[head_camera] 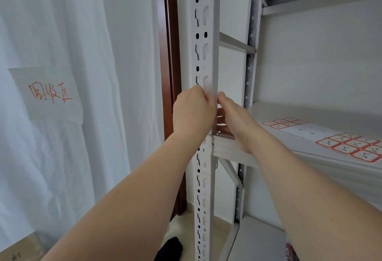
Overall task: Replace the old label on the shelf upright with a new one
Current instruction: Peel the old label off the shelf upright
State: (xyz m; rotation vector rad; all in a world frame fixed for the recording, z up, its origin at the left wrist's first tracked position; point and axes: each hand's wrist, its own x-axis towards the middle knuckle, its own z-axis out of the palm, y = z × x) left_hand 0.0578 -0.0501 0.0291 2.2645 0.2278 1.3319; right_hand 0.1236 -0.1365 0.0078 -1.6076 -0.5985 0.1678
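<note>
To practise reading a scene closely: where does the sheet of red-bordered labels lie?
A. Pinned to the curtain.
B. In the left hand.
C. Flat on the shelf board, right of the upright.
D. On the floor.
C: the label sheet lies flat on the shelf board, to the right of the upright.
</note>
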